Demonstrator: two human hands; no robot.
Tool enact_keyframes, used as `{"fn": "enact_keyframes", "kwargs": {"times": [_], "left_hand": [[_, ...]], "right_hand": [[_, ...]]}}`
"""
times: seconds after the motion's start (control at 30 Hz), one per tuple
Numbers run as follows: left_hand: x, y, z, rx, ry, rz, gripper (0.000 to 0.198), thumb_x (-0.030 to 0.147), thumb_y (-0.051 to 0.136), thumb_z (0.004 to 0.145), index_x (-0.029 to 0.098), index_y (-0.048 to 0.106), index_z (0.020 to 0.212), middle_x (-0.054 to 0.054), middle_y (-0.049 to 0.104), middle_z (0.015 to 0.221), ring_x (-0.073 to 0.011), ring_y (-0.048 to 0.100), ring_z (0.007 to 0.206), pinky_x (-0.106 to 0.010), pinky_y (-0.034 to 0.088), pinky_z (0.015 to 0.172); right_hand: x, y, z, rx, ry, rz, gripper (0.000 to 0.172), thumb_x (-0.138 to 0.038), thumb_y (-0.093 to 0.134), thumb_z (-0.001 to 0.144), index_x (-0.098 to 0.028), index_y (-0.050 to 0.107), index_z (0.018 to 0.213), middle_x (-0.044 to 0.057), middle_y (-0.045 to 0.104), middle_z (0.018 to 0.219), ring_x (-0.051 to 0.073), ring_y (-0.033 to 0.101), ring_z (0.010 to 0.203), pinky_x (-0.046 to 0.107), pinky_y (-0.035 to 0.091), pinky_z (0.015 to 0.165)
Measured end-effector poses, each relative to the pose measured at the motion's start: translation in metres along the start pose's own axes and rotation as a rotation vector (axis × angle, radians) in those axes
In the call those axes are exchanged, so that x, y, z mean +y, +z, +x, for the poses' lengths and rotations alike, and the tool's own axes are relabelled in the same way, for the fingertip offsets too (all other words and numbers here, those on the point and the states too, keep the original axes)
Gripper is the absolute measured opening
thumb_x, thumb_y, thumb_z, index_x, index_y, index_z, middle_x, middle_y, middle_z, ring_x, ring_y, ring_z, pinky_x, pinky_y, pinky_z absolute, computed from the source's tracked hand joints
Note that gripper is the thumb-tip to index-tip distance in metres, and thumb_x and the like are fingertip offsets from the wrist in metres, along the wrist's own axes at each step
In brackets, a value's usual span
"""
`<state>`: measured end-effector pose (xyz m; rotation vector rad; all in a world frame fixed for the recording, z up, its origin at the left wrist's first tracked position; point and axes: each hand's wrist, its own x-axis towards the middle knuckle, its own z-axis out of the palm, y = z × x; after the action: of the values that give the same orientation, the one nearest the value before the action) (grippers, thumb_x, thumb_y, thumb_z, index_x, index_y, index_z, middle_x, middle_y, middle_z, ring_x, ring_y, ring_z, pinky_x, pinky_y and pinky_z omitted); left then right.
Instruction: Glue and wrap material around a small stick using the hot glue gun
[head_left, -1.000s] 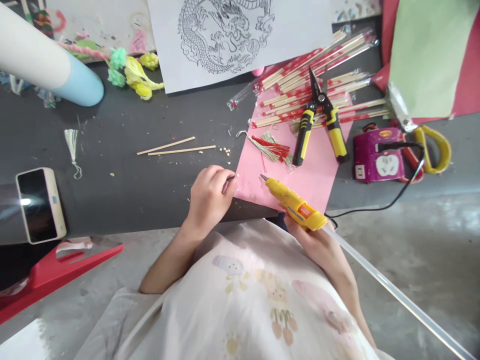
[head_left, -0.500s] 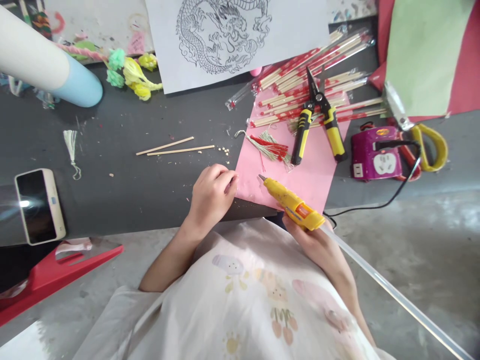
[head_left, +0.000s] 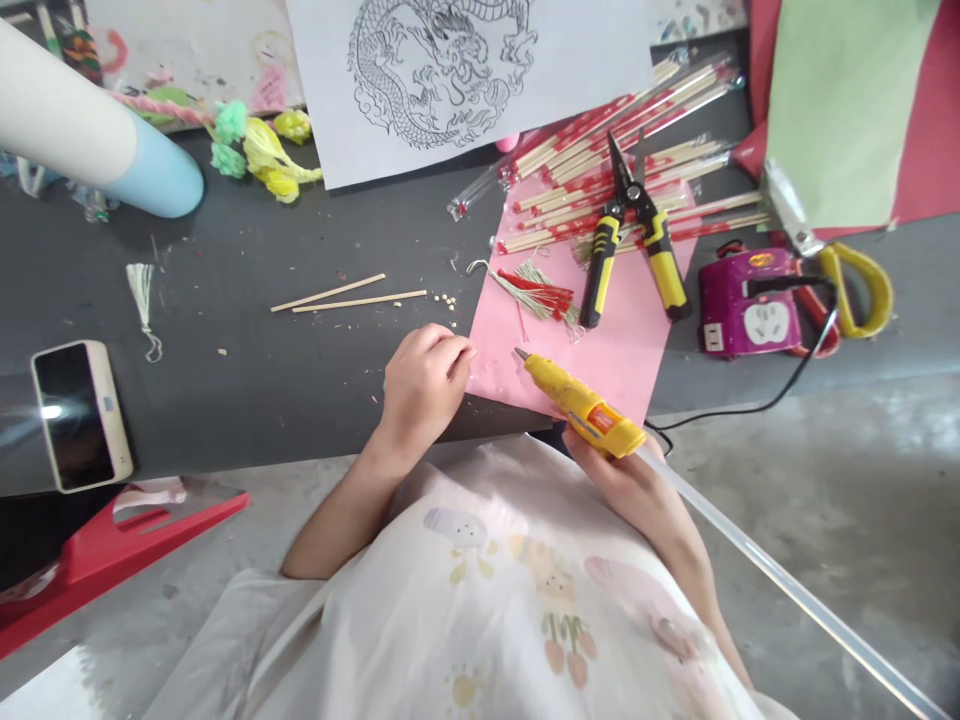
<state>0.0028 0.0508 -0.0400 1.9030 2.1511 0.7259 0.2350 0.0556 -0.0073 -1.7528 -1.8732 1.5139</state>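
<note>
My right hand (head_left: 622, 480) grips a yellow hot glue gun (head_left: 581, 405), its nozzle pointing up and left over the pink paper (head_left: 495, 365). A long clear glue stick (head_left: 765, 560) sticks out of the gun's back end. At the table's front edge, my left hand (head_left: 427, 385) is closed, fingers curled by the paper's left side; whatever it may pinch is hidden. Two thin wooden sticks (head_left: 360, 302) and small cut bits (head_left: 448, 301) lie just beyond it. Red and pale tassels (head_left: 536, 290) rest on the paper, near yellow-and-black pliers (head_left: 634, 240).
Wrapped chopsticks (head_left: 615, 150) are heaped behind the pliers. On the right sit a purple power socket (head_left: 750, 305), its black cord, and yellow-handled scissors (head_left: 855, 290). A dragon drawing (head_left: 442, 80) lies at the back. Left are a phone (head_left: 81, 415), a white tassel (head_left: 141, 300) and a white-and-blue cylinder (head_left: 150, 160).
The view has shifted very slightly. Both hands and the glue gun keep practically the same position over the table edge.
</note>
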Motion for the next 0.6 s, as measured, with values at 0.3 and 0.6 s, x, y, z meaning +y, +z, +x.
{"fn": "enact_keyframes", "kwargs": {"times": [0.3,0.6], "left_hand": [[0.0011,-0.0031,0.0007,-0.023,-0.059,-0.021,0.013,0.022,0.056,0.082,0.022,0.068,0.083,-0.001,0.066,0.083,-0.0128,0.060,0.073,-0.025,0.045,0.067],[0.0002,-0.0012,-0.0007,-0.008,-0.031,-0.167,0.011,0.027,0.057,0.083,0.021,0.066,0.080,-0.001,0.065,0.080,-0.0131,0.056,0.073,-0.027,0.046,0.071]], "right_hand": [[-0.0001,0.0007,-0.0013,0.002,-0.010,0.003,0.014,-0.036,0.055,0.081,-0.024,0.060,0.086,-0.001,0.060,0.070,0.015,0.054,0.057,0.030,0.045,0.049],[-0.0025,0.0000,-0.0023,0.006,-0.016,0.014,0.014,-0.036,0.055,0.080,-0.024,0.059,0.085,-0.001,0.057,0.066,0.015,0.052,0.053,0.030,0.044,0.047]]}}
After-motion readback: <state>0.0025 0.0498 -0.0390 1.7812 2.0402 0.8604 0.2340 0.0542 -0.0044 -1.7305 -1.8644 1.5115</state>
